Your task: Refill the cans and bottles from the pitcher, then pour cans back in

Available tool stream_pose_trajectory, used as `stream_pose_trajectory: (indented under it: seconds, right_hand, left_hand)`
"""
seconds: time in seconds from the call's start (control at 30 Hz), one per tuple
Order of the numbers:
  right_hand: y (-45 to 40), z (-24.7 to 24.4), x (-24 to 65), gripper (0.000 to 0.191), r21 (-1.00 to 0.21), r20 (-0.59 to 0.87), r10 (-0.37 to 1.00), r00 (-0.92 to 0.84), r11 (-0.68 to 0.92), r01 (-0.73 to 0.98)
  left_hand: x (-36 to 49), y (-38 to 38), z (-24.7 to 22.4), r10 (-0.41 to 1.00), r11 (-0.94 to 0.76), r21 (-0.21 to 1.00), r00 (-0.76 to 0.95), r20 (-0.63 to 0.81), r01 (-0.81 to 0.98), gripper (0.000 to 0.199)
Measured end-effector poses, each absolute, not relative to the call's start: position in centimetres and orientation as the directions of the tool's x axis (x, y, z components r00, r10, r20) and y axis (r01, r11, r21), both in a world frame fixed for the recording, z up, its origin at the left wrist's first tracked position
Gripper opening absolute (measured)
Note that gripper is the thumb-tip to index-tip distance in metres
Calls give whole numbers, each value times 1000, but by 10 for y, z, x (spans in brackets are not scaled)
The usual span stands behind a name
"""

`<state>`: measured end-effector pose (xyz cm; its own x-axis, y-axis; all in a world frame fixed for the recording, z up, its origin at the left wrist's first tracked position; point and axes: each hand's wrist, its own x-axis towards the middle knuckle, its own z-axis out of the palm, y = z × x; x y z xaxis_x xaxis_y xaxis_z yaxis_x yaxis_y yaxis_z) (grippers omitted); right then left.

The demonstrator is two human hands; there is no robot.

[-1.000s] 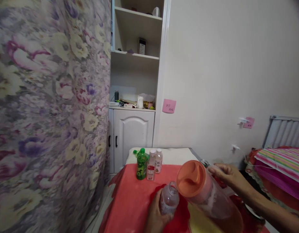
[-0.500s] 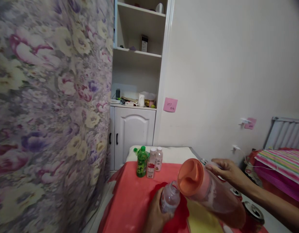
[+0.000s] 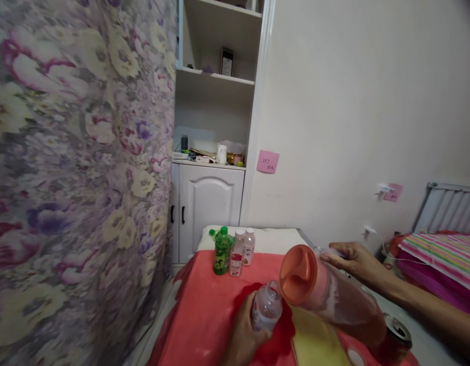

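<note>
Pitcher lid [image 3: 299, 274]: orange
Pitcher body [image 3: 351, 306]: see-through, pinkish
Held bottle [image 3: 267, 308]: clear
Capped bottle [image 3: 221, 255]: green, green cap
Counter cover [image 3: 196, 310]: coral red, cream far end
Curtain [image 3: 86, 178]: lilac-grey with cream, pink, purple flowers
Bed cover [image 3: 444, 250]: pink, white, green stripes
Cabinet door [image 3: 212, 213]: white, black handle [image 3: 183, 214]

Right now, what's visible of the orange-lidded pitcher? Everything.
The pitcher has a see-through, pink-tinted body, seemingly plastic, with pale marks near the lid end. Its opaque orange lid has a recessed face crossed by a raised bar. It is held tilted, lid toward picture left, the right grip on its handle. The lid's rim is right by the mouth of the clear bottle; whether they touch or liquid flows isn't clear.
</note>
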<state>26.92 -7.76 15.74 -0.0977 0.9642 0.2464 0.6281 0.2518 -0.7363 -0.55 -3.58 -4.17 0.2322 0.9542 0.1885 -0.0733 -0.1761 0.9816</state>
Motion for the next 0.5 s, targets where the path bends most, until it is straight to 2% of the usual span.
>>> stream_pose_trajectory:
  seconds: [0.1, 0.5]
  right_hand:
    - [-77, 160, 268, 49, -726, 242, 964, -106, 252, 639]
    - [-78, 173, 266, 53, -645, 243, 961, -129, 260, 719]
  left_hand:
    - [-5, -33, -46, 943, -208, 974, 245, 225, -92, 77]
    - [-4, -27, -54, 951, -188, 981, 242, 193, -43, 78]
